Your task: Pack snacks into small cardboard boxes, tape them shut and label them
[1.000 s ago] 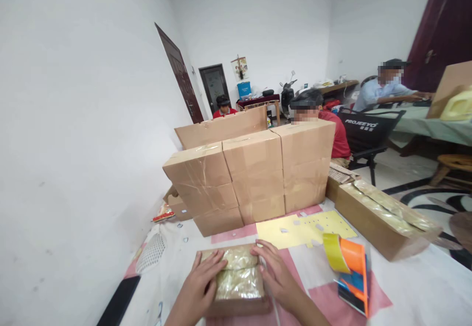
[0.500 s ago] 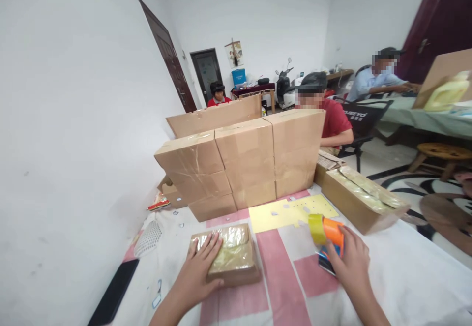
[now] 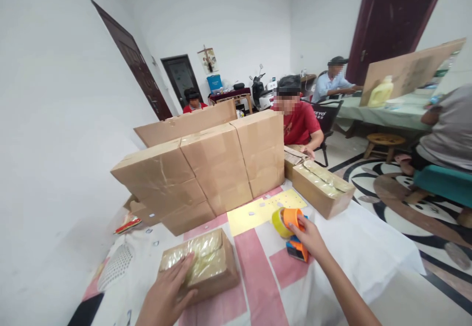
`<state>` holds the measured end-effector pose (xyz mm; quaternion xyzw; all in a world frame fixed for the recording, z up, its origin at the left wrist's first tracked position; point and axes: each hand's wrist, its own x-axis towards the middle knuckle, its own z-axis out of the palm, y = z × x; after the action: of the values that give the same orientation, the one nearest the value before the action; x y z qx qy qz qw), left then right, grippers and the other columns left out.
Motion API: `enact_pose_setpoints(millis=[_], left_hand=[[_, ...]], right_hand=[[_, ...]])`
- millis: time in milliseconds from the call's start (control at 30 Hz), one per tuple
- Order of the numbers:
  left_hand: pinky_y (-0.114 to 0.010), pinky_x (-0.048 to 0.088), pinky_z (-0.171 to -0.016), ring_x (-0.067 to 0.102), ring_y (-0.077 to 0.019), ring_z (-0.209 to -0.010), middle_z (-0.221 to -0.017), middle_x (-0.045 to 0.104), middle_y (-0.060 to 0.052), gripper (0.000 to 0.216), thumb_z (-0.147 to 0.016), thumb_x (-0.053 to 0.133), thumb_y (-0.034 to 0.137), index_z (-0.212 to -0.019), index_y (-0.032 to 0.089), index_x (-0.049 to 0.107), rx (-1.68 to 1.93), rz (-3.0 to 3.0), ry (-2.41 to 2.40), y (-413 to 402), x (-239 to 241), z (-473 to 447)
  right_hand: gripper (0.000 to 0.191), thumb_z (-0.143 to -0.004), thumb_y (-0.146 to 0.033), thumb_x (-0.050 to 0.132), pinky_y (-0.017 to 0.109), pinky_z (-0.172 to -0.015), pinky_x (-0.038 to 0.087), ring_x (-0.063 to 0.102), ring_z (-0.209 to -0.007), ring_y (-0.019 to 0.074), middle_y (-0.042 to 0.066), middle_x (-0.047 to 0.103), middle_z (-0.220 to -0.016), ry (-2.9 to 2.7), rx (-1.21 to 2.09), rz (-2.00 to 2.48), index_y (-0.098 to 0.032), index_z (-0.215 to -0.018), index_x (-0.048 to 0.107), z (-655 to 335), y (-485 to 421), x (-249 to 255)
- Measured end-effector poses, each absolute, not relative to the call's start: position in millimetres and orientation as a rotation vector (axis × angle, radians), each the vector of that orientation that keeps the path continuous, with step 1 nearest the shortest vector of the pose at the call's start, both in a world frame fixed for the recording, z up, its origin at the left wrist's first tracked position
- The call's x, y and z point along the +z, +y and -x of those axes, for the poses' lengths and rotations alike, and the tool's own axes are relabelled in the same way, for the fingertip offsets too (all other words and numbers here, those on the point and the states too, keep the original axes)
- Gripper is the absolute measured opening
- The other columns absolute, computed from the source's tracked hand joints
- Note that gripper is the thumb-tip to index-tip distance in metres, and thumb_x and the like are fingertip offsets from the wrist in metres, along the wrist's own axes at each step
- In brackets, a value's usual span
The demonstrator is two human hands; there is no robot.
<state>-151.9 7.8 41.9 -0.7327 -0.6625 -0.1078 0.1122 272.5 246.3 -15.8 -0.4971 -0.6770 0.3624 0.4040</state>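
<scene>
My left hand (image 3: 172,284) lies with its fingers extended on top of a small cardboard box (image 3: 221,272), whose upper face is covered in shiny clear tape. Its thumb rests along the near side of that box. Off to the right, my right hand (image 3: 308,237) is closed around an orange tape dispenser (image 3: 294,218) carrying a roll of yellowish tape (image 3: 279,222). The dispenser's black and blue end points down, close above the striped cloth. Part of its body is hidden by my fingers.
Stacked cardboard boxes (image 3: 214,168) form a wall behind. A long taped box (image 3: 324,188) stands at the right, near a yellow sheet (image 3: 239,218). A dark flat object (image 3: 86,310) lies at the left edge. A person in red (image 3: 300,124) sits behind the boxes.
The view has turned right, so everything sits farther left in the picture. The tape dispenser has turned in my right hand, showing more of its lower end. My left hand stays on the box.
</scene>
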Motion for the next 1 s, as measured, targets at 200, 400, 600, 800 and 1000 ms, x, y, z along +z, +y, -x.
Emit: enact_pose_setpoints(millis=[200, 400, 600, 800, 1000], left_hand=[[-0.042, 0.059, -0.095, 0.068, -0.0324, -0.117, -0.129, 0.071, -0.002, 0.069, -0.081, 0.067, 0.048, -0.147, 0.035, 0.052, -0.21, 2.118, -2.221, 19, 65, 143], [-0.044, 0.059, -0.098, 0.071, -0.0302, -0.113, -0.123, 0.074, -0.002, 0.043, -0.091, 0.057, 0.045, -0.129, 0.03, 0.069, -0.459, 2.048, -2.014, 39, 84, 135], [-0.037, 0.059, -0.099, 0.071, -0.0241, -0.115, -0.125, 0.074, -0.004, 0.03, -0.094, 0.058, 0.034, -0.12, 0.028, 0.071, -1.123, 2.005, -1.789, 73, 60, 41], [-0.055, 0.048, -0.111, 0.054, -0.0318, -0.136, -0.145, 0.059, -0.014, 0.052, -0.09, 0.064, 0.033, -0.139, 0.021, 0.056, -1.332, 2.028, -1.874, 105, 59, -31], [-0.047, 0.053, -0.101, 0.068, -0.0252, -0.114, -0.119, 0.073, -0.011, 0.026, -0.094, 0.06, 0.028, -0.117, 0.02, 0.068, -1.51, 1.852, -1.858, 76, 58, -15]], right_hand=[[0.035, -0.086, -0.053, 0.053, 0.038, -0.081, 0.047, 0.065, -0.084, 0.0283, 0.01, 0.071, -0.083, -2.032, 0.601, 1.369, -0.021, -0.077, 0.062, -251, 259, -15], [0.04, -0.09, -0.055, 0.047, 0.034, -0.066, 0.048, 0.067, -0.073, 0.0268, 0.009, 0.069, -0.071, -1.889, 0.639, 1.339, -0.022, -0.07, 0.058, -249, 254, -21], [0.049, -0.086, -0.065, 0.061, 0.038, -0.076, 0.057, 0.073, -0.08, 0.03, 0.012, 0.077, -0.081, -1.423, 1.079, 0.9, -0.017, -0.081, 0.071, -246, 205, 9], [0.048, -0.081, -0.064, 0.071, 0.033, -0.055, 0.057, 0.072, -0.064, 0.0258, 0.011, 0.077, -0.075, -1.12, 1.327, 0.811, -0.016, -0.081, 0.071, -226, 153, 38], [0.041, -0.082, -0.059, 0.071, 0.034, -0.065, 0.061, 0.073, -0.069, 0.0229, 0.007, 0.077, -0.079, -1.208, 1.246, 0.842, -0.018, -0.085, 0.072, -226, 145, 31]])
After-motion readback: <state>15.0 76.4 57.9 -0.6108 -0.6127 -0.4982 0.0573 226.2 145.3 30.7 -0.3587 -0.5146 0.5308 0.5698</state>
